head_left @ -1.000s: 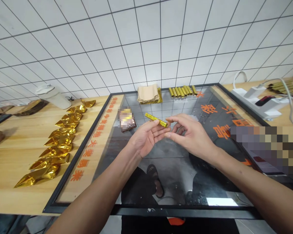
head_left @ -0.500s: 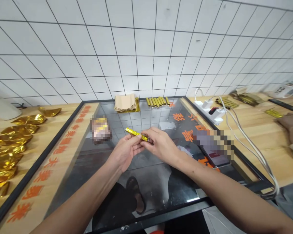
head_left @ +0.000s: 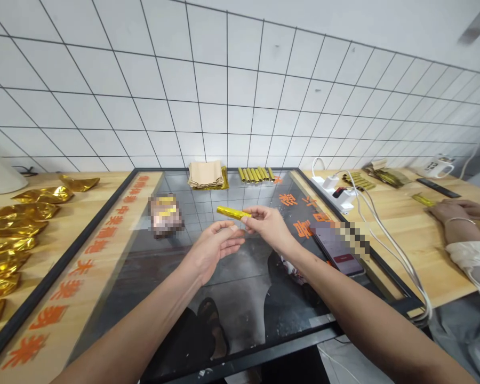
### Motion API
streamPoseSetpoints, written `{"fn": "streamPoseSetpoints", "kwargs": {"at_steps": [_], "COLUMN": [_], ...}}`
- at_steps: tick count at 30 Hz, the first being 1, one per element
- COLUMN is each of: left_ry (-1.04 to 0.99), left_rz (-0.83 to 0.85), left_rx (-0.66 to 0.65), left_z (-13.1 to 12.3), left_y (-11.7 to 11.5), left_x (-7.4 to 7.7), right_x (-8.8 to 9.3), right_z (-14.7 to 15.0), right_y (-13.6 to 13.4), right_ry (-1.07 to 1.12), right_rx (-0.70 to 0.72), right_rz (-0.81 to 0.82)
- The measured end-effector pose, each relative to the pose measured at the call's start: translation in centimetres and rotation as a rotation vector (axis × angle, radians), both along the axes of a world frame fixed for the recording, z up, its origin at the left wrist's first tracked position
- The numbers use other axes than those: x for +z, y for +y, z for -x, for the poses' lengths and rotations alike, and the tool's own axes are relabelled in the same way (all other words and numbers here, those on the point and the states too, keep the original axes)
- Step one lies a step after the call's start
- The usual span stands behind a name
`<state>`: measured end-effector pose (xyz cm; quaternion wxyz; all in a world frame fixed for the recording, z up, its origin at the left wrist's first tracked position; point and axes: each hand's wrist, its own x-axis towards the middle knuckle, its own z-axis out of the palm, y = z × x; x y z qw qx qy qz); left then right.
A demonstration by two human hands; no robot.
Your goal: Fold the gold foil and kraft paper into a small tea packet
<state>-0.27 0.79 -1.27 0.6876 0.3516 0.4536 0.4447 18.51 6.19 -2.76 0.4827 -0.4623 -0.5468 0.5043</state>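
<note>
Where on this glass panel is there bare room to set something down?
Bare glass lies between left forearm and right forearm, and between left forearm and blurred pack. Crowding: the far edge, with paper stack and gold tubes; the right, by the phone; over the middle, where the right hand holds another gold tube.

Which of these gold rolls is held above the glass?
The gold roll pinched in your right hand; the row of rolls near the tiled wall lies on the glass, with no hand touching it.
</note>
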Motion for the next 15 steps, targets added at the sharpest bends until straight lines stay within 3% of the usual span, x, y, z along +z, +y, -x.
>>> {"fn": "streamPoseSetpoints", "kwargs": {"at_steps": [9,15], "left_ry": [0.056,0.085], "left_rz": [0.007,0.019], "left_rx": [-0.018,-0.045], "left_z": [-0.2,-0.2], "left_y": [-0.4,-0.3], "left_x": [0.5,0.4], "right_x": [1.9,1.5], "right_z": [-9.0,-13.9], "right_y": [11.1,14.0], "right_ry": [-0.137,-0.477], "right_rx": [-0.408,-0.450], "right_rz": [0.043,0.117]}}
